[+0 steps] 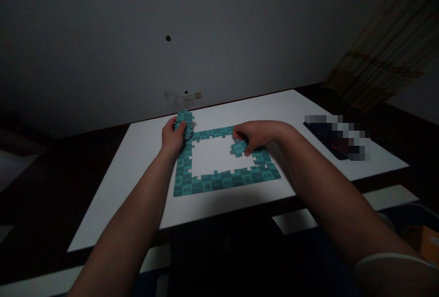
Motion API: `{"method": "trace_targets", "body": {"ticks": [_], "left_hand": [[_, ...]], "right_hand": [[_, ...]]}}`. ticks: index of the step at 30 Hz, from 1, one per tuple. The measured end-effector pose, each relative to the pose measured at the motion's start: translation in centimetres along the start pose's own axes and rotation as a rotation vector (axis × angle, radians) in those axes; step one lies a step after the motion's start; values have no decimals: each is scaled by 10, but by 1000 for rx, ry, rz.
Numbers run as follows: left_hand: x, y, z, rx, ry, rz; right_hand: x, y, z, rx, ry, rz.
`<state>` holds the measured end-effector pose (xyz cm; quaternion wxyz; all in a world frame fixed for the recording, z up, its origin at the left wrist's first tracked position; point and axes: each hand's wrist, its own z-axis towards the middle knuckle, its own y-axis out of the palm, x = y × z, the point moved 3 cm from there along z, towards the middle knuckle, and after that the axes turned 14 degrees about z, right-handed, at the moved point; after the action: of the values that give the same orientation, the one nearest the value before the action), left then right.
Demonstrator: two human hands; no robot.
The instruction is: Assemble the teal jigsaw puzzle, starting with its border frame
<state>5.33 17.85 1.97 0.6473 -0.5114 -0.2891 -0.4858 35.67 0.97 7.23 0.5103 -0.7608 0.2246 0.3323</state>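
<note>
A teal jigsaw border (206,182) lies on the white table, forming a rectangular frame around bare tabletop. My left hand (172,137) is closed round a stack of teal puzzle pieces (185,116), held by the frame's far left corner. Between the thumb and fingers of my right hand (255,133) is one teal puzzle piece (239,148), over the right side of the frame's inner opening. I cannot tell whether this piece touches the border. Part of the border's right side is hidden behind my right hand.
On the right of the white table (113,187) lies a dark flat object (325,139), partly blurred by pixels. A wall with a socket panel (192,96) rises behind the table. An orange box (421,242) is at the lower right.
</note>
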Motion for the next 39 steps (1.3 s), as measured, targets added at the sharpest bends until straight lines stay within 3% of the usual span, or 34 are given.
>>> {"method": "trace_targets", "body": {"ticks": [5,10,15,20,24,27,29,31,35,37,39], "left_hand": [[-3,-1,2,2,-4,22],[-6,-1,4,2,1,41],[-6,0,3,-19,7,12],[-4,1,2,-12,20,13],[-2,1,1,-8,6,10],[-1,1,2,-8,17,27],[-2,1,2,-4,24,40],[-4,3,3,-4,23,46],[-6,6,5,9,39,57],[-5,7,6,18,52,72],[-4,7,6,18,56,83]], "right_hand": [[3,-3,3,-73,-130,193],[22,-25,5,307,-139,348],[51,-42,-5,427,7,146],[81,-50,-15,572,318,-123],[73,-53,-17,606,400,-294],[46,-53,-28,514,377,-292],[22,-39,-44,392,310,-272],[-3,-13,-67,337,196,-289],[-30,62,-115,524,10,-372],[-27,96,-127,653,10,-360],[-17,117,-131,812,70,-325]]}}
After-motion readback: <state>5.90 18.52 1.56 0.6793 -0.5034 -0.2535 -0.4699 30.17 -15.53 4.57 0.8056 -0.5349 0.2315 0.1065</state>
